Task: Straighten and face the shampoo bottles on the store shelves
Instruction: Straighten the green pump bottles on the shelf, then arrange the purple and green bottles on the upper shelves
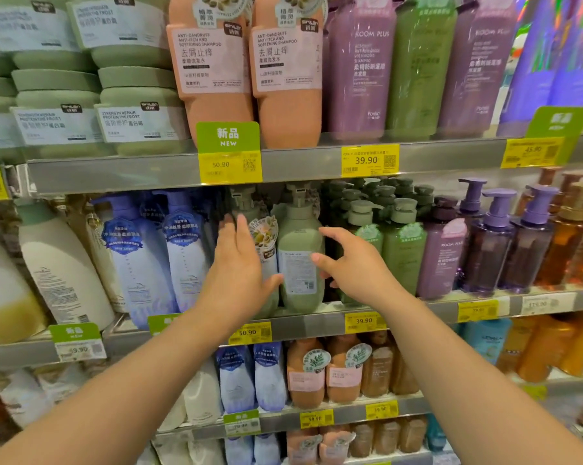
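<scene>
Flanking a sage-green pump bottle [300, 253] turned back-label-out, left hand [240, 266] and right hand [354, 263] spread, gripping nothing

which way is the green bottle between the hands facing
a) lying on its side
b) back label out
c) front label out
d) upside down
b: the green bottle stands upright with its pump on top and shows a white fine-print panel with a barcode, while the left hand and right hand flank it.
</scene>
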The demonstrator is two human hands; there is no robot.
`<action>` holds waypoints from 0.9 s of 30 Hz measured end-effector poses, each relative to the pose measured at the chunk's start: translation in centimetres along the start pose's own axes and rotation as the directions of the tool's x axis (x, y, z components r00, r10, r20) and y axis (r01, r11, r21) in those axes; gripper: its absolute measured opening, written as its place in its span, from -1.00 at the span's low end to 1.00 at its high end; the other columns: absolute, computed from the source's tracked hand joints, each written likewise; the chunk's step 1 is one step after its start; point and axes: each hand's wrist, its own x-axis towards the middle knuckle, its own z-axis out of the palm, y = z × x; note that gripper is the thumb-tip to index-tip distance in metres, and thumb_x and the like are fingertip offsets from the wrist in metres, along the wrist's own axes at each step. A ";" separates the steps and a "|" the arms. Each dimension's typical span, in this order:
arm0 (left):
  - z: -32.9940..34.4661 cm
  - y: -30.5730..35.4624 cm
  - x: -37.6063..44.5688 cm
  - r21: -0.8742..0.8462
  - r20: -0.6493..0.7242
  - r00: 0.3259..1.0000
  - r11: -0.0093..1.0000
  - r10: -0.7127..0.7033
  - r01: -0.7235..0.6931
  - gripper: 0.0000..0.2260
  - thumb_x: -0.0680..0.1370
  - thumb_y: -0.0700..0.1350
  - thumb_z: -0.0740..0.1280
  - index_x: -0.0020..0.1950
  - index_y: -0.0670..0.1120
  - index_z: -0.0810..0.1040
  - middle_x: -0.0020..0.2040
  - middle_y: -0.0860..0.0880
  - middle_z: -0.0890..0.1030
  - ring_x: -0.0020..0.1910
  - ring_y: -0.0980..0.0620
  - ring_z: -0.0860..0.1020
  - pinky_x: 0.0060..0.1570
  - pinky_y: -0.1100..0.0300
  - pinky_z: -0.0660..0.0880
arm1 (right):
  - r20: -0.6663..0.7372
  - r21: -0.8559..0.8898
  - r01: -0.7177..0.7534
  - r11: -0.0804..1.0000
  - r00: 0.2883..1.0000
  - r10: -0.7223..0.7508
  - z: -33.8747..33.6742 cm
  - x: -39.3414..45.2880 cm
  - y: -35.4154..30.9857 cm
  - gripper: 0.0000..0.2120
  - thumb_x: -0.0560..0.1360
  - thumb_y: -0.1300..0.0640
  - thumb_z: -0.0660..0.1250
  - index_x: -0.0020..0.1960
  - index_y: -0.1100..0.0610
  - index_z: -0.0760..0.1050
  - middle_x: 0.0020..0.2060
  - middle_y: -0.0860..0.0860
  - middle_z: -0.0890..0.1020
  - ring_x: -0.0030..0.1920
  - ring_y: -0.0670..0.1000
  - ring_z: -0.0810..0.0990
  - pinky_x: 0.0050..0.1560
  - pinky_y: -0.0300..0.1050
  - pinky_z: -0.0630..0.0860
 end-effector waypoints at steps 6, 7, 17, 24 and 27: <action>0.7 2.3 -2.1 0.021 0.021 0.939 0.939 0.343 -0.343 -0.17 0.49 0.13 0.40 0.56 -0.23 0.08 0.58 -0.25 -0.09 0.56 -0.23 -0.14 0.51 -0.11 0.05 | -0.050 0.161 -0.136 0.978 0.988 0.146 -0.6 -3.4 1.5 -0.70 0.56 -0.02 0.40 0.28 -0.08 0.52 0.16 -0.09 0.62 -0.27 -0.07 0.71 -0.11 0.08 0.67; 0.5 2.8 -2.0 -0.055 0.056 0.929 0.930 0.367 -0.364 -0.23 0.52 0.14 0.37 0.57 -0.17 0.10 0.60 -0.17 -0.10 0.57 -0.15 -0.15 0.52 -0.05 0.01 | -0.069 0.153 -0.152 0.976 0.984 0.164 -0.9 -3.9 1.8 -0.71 0.56 -0.02 0.40 0.27 -0.07 0.53 0.20 -0.14 0.59 -0.28 -0.09 0.71 -0.11 0.04 0.67; 1.1 8.8 -1.2 -0.389 0.082 0.849 0.801 0.522 -0.455 -0.47 0.50 0.14 0.40 0.43 0.04 0.39 0.52 0.09 0.29 0.47 0.14 0.27 0.39 0.24 0.20 | -0.229 0.131 -0.253 0.959 0.933 0.278 -6.6 -6.0 5.6 -0.75 0.52 -0.04 0.43 0.19 -0.03 0.60 0.05 -0.14 0.65 0.02 -0.07 0.62 0.14 0.09 0.59; 3.6 15.8 1.4 -0.451 0.121 0.901 0.832 0.416 -0.323 -0.46 0.47 0.18 0.41 0.41 0.07 0.41 0.41 0.13 0.45 0.32 0.14 0.43 0.29 0.28 0.33 | -0.308 0.160 -0.222 0.962 0.915 0.262 -13.0 -3.8 11.5 -0.72 0.50 0.01 0.45 0.19 -0.02 0.56 0.04 -0.02 0.67 0.07 0.00 0.65 0.19 0.04 0.54; 5.4 19.0 2.8 -0.531 0.131 0.938 0.822 0.321 -0.207 -0.51 0.49 0.16 0.40 0.38 0.05 0.45 0.35 0.09 0.51 0.31 0.13 0.47 0.32 0.13 0.41 | -0.250 0.077 -0.200 0.977 0.944 0.213 -14.9 -2.2 13.8 -0.53 0.51 -0.04 0.45 0.37 0.00 0.43 0.18 -0.01 0.60 0.17 0.01 0.60 0.22 -0.01 0.51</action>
